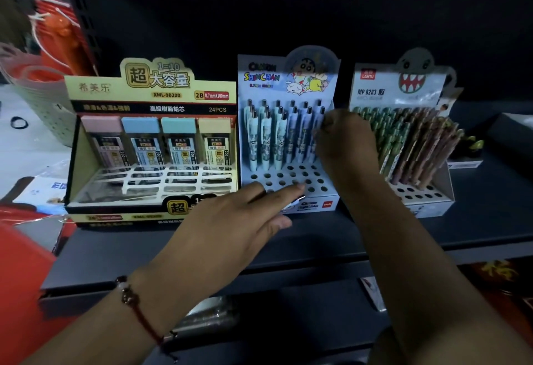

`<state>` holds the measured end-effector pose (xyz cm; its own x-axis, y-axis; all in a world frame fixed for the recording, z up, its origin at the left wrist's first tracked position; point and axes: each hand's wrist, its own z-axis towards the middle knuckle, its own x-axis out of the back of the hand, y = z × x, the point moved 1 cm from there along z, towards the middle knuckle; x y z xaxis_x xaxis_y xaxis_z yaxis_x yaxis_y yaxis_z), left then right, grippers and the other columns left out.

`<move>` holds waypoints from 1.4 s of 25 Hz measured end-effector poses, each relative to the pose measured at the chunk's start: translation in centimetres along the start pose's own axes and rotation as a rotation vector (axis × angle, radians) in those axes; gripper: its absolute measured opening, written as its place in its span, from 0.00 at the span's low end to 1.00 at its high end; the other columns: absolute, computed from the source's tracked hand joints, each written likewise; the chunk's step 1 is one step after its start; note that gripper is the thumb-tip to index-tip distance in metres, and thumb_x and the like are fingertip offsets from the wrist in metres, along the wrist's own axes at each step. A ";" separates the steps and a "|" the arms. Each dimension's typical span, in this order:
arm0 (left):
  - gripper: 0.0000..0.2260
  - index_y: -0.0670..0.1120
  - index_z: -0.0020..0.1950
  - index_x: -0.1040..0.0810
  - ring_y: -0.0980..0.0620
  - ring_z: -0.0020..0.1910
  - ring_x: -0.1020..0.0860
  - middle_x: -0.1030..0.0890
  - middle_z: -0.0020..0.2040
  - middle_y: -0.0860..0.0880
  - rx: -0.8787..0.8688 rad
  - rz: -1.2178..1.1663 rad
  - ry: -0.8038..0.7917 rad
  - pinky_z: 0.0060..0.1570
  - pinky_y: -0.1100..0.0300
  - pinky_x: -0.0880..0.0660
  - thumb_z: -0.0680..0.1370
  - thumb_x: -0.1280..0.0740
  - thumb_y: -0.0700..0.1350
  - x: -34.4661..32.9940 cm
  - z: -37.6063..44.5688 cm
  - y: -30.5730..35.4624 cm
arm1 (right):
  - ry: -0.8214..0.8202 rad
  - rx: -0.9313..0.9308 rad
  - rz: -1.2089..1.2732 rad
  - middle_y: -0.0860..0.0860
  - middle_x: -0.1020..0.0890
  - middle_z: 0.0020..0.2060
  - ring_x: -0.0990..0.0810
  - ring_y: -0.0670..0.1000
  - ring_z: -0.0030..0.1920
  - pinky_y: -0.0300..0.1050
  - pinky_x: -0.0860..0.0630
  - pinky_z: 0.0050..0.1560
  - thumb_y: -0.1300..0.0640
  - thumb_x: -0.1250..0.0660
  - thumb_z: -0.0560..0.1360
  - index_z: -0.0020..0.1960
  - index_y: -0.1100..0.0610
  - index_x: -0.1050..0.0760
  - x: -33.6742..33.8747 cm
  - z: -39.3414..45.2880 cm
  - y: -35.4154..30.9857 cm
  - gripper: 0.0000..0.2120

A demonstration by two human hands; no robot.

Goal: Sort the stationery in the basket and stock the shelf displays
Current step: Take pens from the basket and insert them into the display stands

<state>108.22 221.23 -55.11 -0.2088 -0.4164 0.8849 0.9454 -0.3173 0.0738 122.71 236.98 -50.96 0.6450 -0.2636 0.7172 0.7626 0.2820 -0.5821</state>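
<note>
Looking down at a dark grey metal shelf [302, 238] with three cardboard display boxes lined up on it, so I'll use the middle one as the landmark: a pale blue cardboard Crayon Shin-chan pen display box [288, 134] with a holed white tray at its front. Its back rows are filled with upright light blue cartoon-print pens [268, 137], while the front holes sit bare. Just left of that box, touching it, is a cream-and-black cardboard pencil lead display box [153, 140] holding pastel-capped clear lead cases in pink, blue, teal and beige. Right of the Shin-chan box, with a small gap, stands a white cardboard monster-mouth pen display box [403, 140] packed with green and brownish patterned pens [409, 140] leaning in their holes. The right hand [343, 140] is up at the right edge of the Shin-chan pens with fingers curled in, apparently pinching one of them, though the exact grip is hidden. The left hand [230, 220] is spread flat, fingers straight, its fingertips reaching the front edge of the same box; a red cord bracelet [135, 304] sits on that wrist. Far left of the box, off the shelf, there's a pale perforated plastic basket [43, 99].
</note>
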 end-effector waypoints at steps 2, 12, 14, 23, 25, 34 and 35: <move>0.22 0.59 0.75 0.34 0.58 0.32 0.40 0.30 0.43 0.58 0.004 -0.009 -0.021 0.29 0.67 0.41 0.81 0.48 0.59 0.1 0.0 0.1 | 0.015 -0.026 0.007 0.54 0.20 0.38 0.22 0.55 0.36 0.44 0.28 0.34 0.59 0.37 0.79 0.48 0.58 0.26 -0.2 -0.1 -0.1 0.03; 0.23 0.63 0.77 0.44 0.53 0.43 0.22 0.24 0.55 0.57 0.103 -0.116 -0.024 0.35 0.61 0.27 0.81 0.49 0.61 1.0 0.2 -0.2 | -0.061 0.164 0.225 0.50 0.25 0.67 0.19 0.51 0.47 0.51 0.21 0.51 0.54 0.34 0.79 0.75 0.49 0.37 2.4 -5.3 -1.4 0.26; 0.26 0.64 0.78 0.51 0.51 0.52 0.22 0.25 0.63 0.55 0.169 -0.167 -0.046 0.46 0.55 0.25 0.80 0.50 0.62 1.4 0.3 -0.1 | -0.169 0.194 0.188 0.48 0.22 0.65 0.18 0.48 0.46 0.46 0.21 0.49 0.53 0.33 0.79 0.72 0.49 0.31 3.1 -6.5 -1.4 0.22; 0.26 0.66 0.76 0.43 0.68 0.49 0.26 0.20 0.57 0.57 0.364 -0.473 -0.038 0.44 0.76 0.35 0.78 0.44 0.61 1.9 -0.5 0.7 | -0.861 -0.365 0.995 0.49 0.14 0.40 0.15 0.46 0.42 0.38 0.21 0.40 0.57 0.33 0.78 0.47 0.54 0.21 2.8 -9.9 -1.0 0.03; 0.25 0.67 0.76 0.42 0.69 0.41 0.26 0.21 0.48 0.59 0.369 -0.489 -0.043 0.40 0.76 0.34 0.78 0.43 0.61 2.1 -0.8 1.2 | -0.864 -0.377 1.002 0.49 0.15 0.42 0.16 0.45 0.42 0.38 0.21 0.42 0.56 0.32 0.78 0.49 0.54 0.21 2.8 -10.1 -0.7 0.02; 0.23 0.64 0.75 0.39 0.56 0.45 0.23 0.22 0.65 0.54 0.426 -0.376 0.025 0.42 0.64 0.34 0.79 0.45 0.61 3.0 -1.5 1.3 | -0.633 -0.473 1.128 0.53 0.14 0.41 0.15 0.50 0.42 0.40 0.21 0.38 0.57 0.36 0.80 0.49 0.57 0.22 3.9 -10.0 -0.5 0.06; 0.23 0.63 0.75 0.38 0.55 0.43 0.24 0.24 0.67 0.54 0.437 -0.361 0.051 0.43 0.62 0.34 0.80 0.44 0.60 3.2 -1.5 1.1 | -0.586 -0.504 1.140 0.53 0.14 0.40 0.15 0.50 0.41 0.40 0.21 0.36 0.57 0.37 0.80 0.49 0.57 0.22 4.0 -9.6 -0.3 0.06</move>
<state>108.26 218.28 -52.90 -0.5396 -0.3913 0.7455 0.8251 -0.0695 0.5607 125.54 226.96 -51.55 0.9006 0.3453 -0.2640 -0.1529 -0.3169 -0.9361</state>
